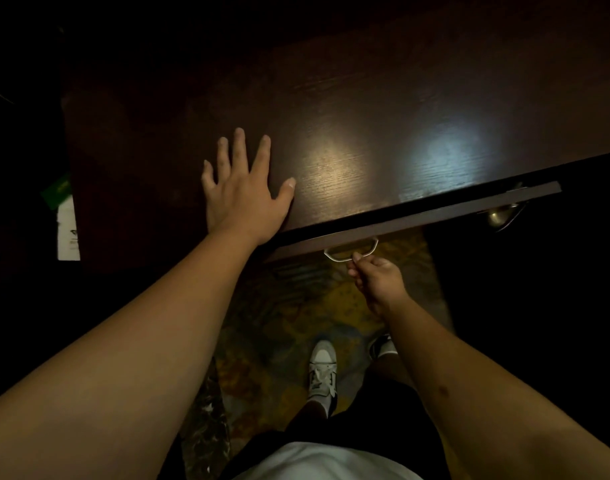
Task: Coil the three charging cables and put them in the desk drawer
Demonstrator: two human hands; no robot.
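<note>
My left hand (243,188) lies flat on the dark wooden desk top (366,133), fingers spread, near its front edge. My right hand (374,277) is below the desk edge, its fingertips pinched on the pale metal drawer handle (350,250). The drawer front (418,218) stands a narrow gap out from the desk edge, showing only a thin black slit. No charging cables are visible on the desk or in the slit.
A white and green paper item (66,220) lies left of the desk. A brass-coloured knob (501,214) shows under the desk's right end. Patterned carpet (289,306) and my shoes (322,372) are below. The surroundings are very dark.
</note>
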